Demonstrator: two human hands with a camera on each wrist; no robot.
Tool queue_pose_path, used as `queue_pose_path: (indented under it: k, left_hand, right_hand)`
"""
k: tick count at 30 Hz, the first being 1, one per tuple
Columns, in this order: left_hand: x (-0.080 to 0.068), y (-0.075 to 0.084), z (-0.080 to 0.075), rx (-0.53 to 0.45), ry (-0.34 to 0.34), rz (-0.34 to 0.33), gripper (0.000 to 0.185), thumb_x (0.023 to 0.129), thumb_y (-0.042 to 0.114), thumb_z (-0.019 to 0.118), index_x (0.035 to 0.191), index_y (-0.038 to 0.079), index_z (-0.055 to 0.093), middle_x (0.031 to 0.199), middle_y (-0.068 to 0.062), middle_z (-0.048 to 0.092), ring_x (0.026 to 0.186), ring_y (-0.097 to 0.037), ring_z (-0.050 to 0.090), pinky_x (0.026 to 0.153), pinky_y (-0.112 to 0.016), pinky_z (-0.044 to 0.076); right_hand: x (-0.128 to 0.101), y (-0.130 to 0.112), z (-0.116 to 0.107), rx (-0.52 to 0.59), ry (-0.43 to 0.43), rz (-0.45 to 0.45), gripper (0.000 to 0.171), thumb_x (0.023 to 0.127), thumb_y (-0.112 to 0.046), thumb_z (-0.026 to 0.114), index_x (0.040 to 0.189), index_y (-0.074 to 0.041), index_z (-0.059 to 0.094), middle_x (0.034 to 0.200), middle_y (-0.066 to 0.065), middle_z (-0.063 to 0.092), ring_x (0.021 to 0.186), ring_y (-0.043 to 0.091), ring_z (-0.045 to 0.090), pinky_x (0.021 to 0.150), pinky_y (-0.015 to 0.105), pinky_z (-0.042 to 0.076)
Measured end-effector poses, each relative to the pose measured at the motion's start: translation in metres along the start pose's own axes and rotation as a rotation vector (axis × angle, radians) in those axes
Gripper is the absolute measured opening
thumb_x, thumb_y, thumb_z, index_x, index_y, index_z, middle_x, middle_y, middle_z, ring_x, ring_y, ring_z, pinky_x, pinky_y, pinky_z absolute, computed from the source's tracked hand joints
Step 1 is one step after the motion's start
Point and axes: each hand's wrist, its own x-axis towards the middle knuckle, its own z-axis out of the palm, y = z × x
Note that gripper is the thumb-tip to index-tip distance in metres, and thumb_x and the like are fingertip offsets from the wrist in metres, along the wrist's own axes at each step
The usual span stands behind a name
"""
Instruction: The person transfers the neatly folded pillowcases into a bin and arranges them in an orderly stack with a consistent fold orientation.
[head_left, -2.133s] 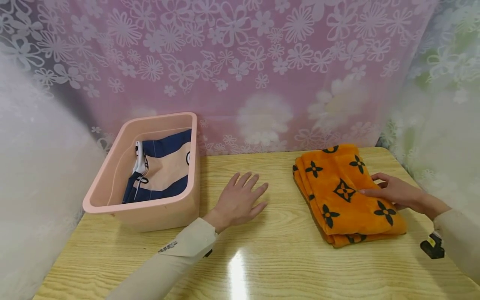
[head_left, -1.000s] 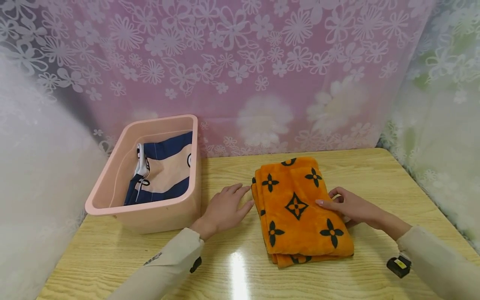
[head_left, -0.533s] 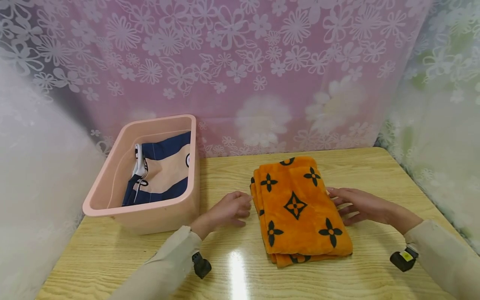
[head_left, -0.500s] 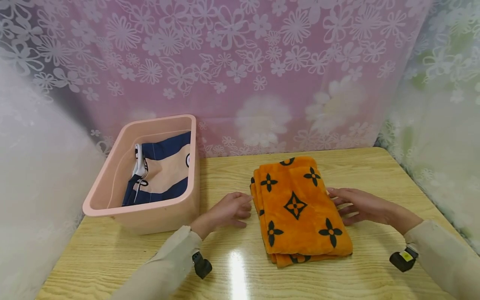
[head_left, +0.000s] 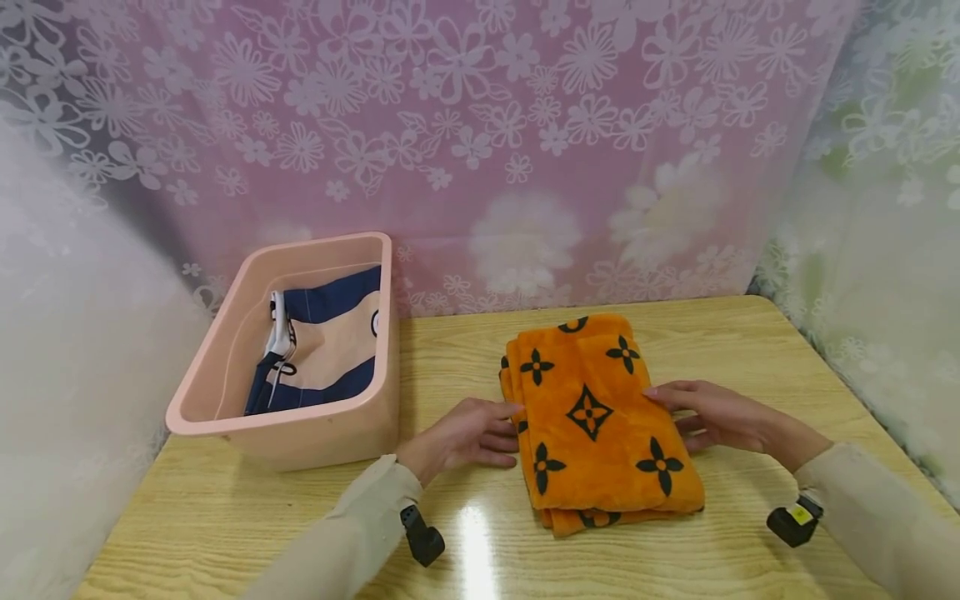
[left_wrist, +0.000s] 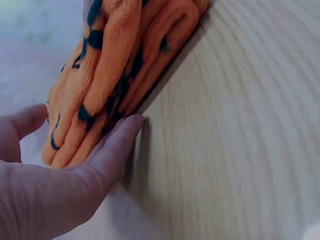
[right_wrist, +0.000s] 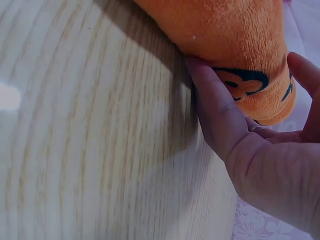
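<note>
- The towel, orange with black flower marks, lies folded in several layers on the worktop, right of the middle and well apart from the bin.
- The left hand lies at the towel's left edge; in the left wrist view its fingers are straight and slide in low under the stacked folds, thumb up beside them.
- The right hand meets the right edge: fingertips rest on the top layer, and in the right wrist view the fingers lie against the underside, thumb above. It cups the edge more than it pinches it.
- The towel rests flat; no part is lifted.
- A pink bin stands at the left, with a folded navy and tan cloth already inside.
- Judging from this, folding looks done, and one cloth is stowed; what seems left is lifting the towel and carrying it over.
- Flowered curtains hang behind.
</note>
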Motion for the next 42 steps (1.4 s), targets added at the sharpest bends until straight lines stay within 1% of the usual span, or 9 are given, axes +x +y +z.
queue_pose_path:
  k: [8,14,17,21,24,26,35,39,42]
  left_hand:
    - [0.006,-0.007,0.007,-0.025,0.050,0.014,0.042,0.088,0.024,0.070,0.117,-0.005,0.060,0.102,-0.019,0.066,0.086,-0.029,0.067,0.077,-0.044,0.055]
    - [0.007,-0.008,0.016,-0.017,0.032,0.028,0.036,0.086,0.024,0.072,0.108,-0.003,0.067,0.098,-0.017,0.070,0.086,-0.025,0.068,0.075,-0.042,0.056]
    - [0.007,-0.008,0.023,-0.008,0.047,0.037,0.037,0.086,0.023,0.073,0.110,-0.003,0.064,0.097,-0.015,0.070,0.086,-0.025,0.069,0.074,-0.042,0.056]
    - [0.006,-0.007,0.029,0.032,0.086,0.074,0.041,0.087,0.020,0.072,0.117,-0.003,0.057,0.099,-0.014,0.069,0.086,-0.025,0.068,0.074,-0.042,0.056]
    - [0.005,-0.006,0.032,0.065,0.096,0.105,0.045,0.088,0.018,0.071,0.122,-0.003,0.051,0.102,-0.013,0.067,0.088,-0.026,0.067,0.075,-0.042,0.056]
    - [0.006,-0.006,0.033,0.067,0.096,0.117,0.047,0.088,0.018,0.071,0.124,-0.001,0.049,0.104,-0.012,0.065,0.089,-0.026,0.067,0.076,-0.042,0.056]
    - [0.008,-0.007,0.033,0.040,0.121,0.109,0.045,0.087,0.020,0.072,0.122,0.004,0.050,0.104,-0.011,0.066,0.086,-0.025,0.067,0.073,-0.042,0.056]
    - [0.010,-0.010,0.030,0.042,0.120,0.111,0.044,0.087,0.022,0.072,0.122,0.007,0.051,0.104,-0.011,0.065,0.085,-0.026,0.067,0.071,-0.043,0.056]
    - [0.011,-0.012,0.029,0.052,0.115,0.116,0.044,0.087,0.023,0.072,0.123,0.008,0.052,0.104,-0.010,0.065,0.084,-0.026,0.067,0.070,-0.043,0.056]
  right_hand:
    - [0.005,0.001,0.003,0.005,0.011,0.010,0.070,0.100,-0.037,0.050,0.145,0.009,0.024,0.125,0.016,0.055,0.108,0.034,0.059,0.084,0.049,0.051]
    - [0.005,0.002,0.004,0.002,0.006,0.002,0.070,0.099,-0.035,0.051,0.145,0.010,0.023,0.126,0.016,0.056,0.108,0.034,0.060,0.084,0.049,0.051]
    - [0.004,0.002,0.004,0.004,0.004,0.000,0.071,0.099,-0.035,0.052,0.145,0.010,0.022,0.126,0.016,0.056,0.108,0.034,0.060,0.084,0.049,0.051]
    - [0.003,0.002,0.003,0.004,0.005,0.000,0.073,0.099,-0.034,0.053,0.146,0.010,0.019,0.126,0.016,0.056,0.107,0.035,0.060,0.084,0.049,0.051]
    - [0.004,0.004,0.003,0.006,0.013,-0.004,0.073,0.099,-0.033,0.053,0.146,0.010,0.019,0.125,0.016,0.057,0.106,0.034,0.061,0.083,0.049,0.052]
    - [0.005,0.004,0.003,0.009,0.018,-0.014,0.072,0.099,-0.033,0.053,0.146,0.010,0.018,0.124,0.015,0.057,0.106,0.034,0.061,0.083,0.048,0.052]
    - [0.006,0.007,0.006,0.020,0.037,-0.038,0.073,0.100,-0.031,0.052,0.147,0.009,0.014,0.123,0.014,0.058,0.104,0.031,0.062,0.082,0.046,0.053]
    - [0.006,0.008,0.007,0.027,0.046,-0.045,0.075,0.099,-0.030,0.053,0.148,0.008,0.010,0.123,0.014,0.059,0.104,0.030,0.062,0.082,0.046,0.053]
    - [0.005,0.009,0.007,0.029,0.050,-0.060,0.074,0.099,-0.029,0.053,0.148,0.008,0.010,0.122,0.013,0.060,0.104,0.030,0.063,0.082,0.046,0.053]
